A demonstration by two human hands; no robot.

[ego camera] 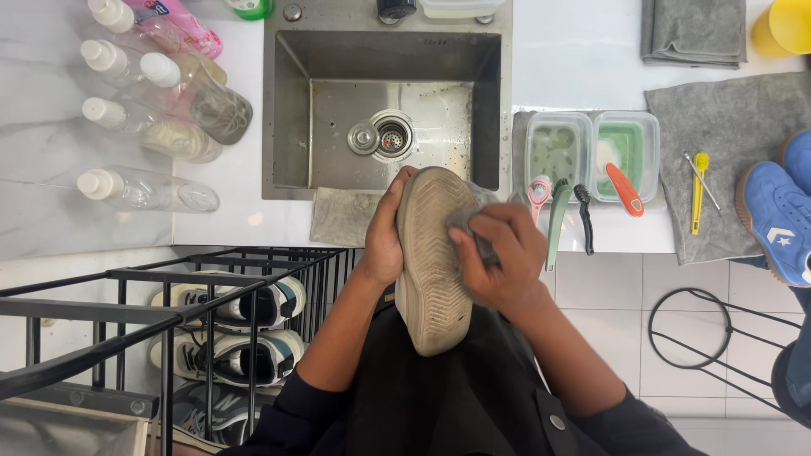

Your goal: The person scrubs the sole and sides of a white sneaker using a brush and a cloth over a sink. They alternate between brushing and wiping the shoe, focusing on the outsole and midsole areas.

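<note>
1. Your left hand (pixel 384 241) grips the shoe (pixel 432 257) along its left edge, fingers wrapped behind it, so the sole faces up at you over your lap.
2. Your right hand (pixel 500 257) is closed around a grey cloth (pixel 473 221), pressing it against the right edge of the sole near the toe end; the shoe sits between your two hands, heel end nearest your body.
3. To your left, a black wire rack (pixel 211 291) holds pairs of sneakers (pixel 245 338) on its shelves.
4. Just past the shoe's toe, a damp rag (pixel 342 215) lies at the counter's front edge, below the steel sink (pixel 389 110).
5. Right of the sink, near the front edge, brushes (pixel 562 219) lie beside two clear tubs (pixel 591 152), an orange brush (pixel 625 190) resting across the right tub.
6. On a grey towel (pixel 718 135) at the right edge lie a yellow tool (pixel 698 190) and a blue shoe (pixel 777 219).
7. Clear bottles (pixel 152 127) lie on the counter's left side.
</note>
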